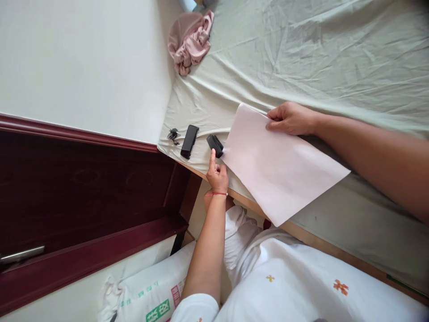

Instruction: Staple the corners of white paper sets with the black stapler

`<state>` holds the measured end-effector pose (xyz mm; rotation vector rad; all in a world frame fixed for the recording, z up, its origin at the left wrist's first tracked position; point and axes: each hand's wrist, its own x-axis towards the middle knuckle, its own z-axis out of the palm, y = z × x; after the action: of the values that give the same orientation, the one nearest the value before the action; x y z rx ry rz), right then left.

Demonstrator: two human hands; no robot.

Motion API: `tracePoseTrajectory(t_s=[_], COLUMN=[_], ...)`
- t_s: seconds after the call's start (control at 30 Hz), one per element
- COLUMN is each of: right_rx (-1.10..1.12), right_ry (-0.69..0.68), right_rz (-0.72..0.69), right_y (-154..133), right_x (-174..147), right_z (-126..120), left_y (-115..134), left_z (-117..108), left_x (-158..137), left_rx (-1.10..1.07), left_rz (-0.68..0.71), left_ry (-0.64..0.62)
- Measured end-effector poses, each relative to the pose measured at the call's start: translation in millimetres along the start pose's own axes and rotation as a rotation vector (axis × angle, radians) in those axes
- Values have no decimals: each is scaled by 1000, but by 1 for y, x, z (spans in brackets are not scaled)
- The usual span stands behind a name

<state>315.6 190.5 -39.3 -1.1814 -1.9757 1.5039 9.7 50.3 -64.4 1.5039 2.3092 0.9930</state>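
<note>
My right hand [290,118] pinches the upper right edge of a white sheet of paper [281,165], thumb on top. The sheet slants down past the bed edge toward my lap. Against its left edge lies a small black two-part device [215,146], perhaps a stapler; whether the paper goes into it I cannot tell. My left hand [217,177], with a red string at the wrist, points its index finger onto the near end of this device; its other fingers are curled and grip nothing visible. Left of it lies a flat black oblong case [189,141].
A small bunch of keys [173,135] lies near the bed's corner. Pink bunched cloth [191,42] sits by the wall on the pale green sheet [301,53]. A dark red panel [83,188] stands at left, with a white printed sack [144,290] below.
</note>
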Motion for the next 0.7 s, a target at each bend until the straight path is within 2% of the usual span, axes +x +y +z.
tracePoseTrajectory(t_s=[0.13, 0.3, 0.5, 0.6, 0.7], right_rx=[4, 155, 632, 784, 750], right_ry=[31, 103, 187, 153, 87], right_rz=[-28, -32, -20, 14, 7], right_y=[0, 3, 6, 5, 6], right_x=[-1, -1, -1, -3, -2], right_z=[0, 2, 4, 3, 3], left_y=[-1, -4, -19, -19, -12], left_z=[-2, -3, 4, 3, -2], left_x=[-1, 0, 4, 4, 2], left_rx=[10, -57, -191, -232, -302], left_rz=[2, -5, -54, -64, -109], left_ry=[-16, 14, 83, 73, 96])
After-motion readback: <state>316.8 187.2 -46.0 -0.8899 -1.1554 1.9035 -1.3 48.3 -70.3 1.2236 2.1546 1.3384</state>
